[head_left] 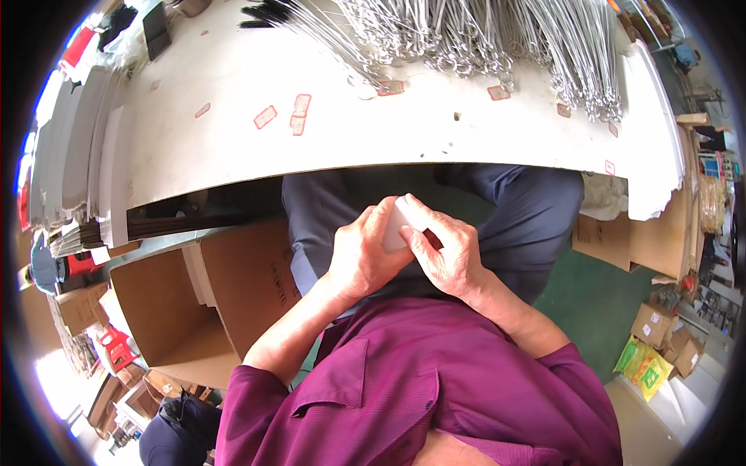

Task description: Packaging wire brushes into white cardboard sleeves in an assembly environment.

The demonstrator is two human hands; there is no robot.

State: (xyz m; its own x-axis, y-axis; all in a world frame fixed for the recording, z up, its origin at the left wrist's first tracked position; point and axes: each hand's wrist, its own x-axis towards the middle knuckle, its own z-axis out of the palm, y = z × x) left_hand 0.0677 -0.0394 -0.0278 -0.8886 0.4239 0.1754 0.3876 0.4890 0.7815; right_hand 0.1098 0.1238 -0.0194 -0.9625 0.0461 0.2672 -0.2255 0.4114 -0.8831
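Above my lap, in front of the table edge, both hands grip a small white piece with a smooth face, perhaps a folded card box; its exact kind is unclear. My left hand (364,247) wraps round the left side of the white piece (397,227). My right hand (447,247) closes on its right side, with the thumb pressed against its face. Fingers cover much of its edges. Beyond my hands, on the white table (373,140), lie a large pile of looped metal wire stems (466,39) and some black-bristled wire brushes (272,14).
Small red-bordered paper slips (299,115) dot the tabletop. Stacked white card sheets (115,175) stand at the table's left end. An open cardboard box (175,311) sits by my left side. More cartons (653,322) and a yellow-green bag (646,366) are on the right.
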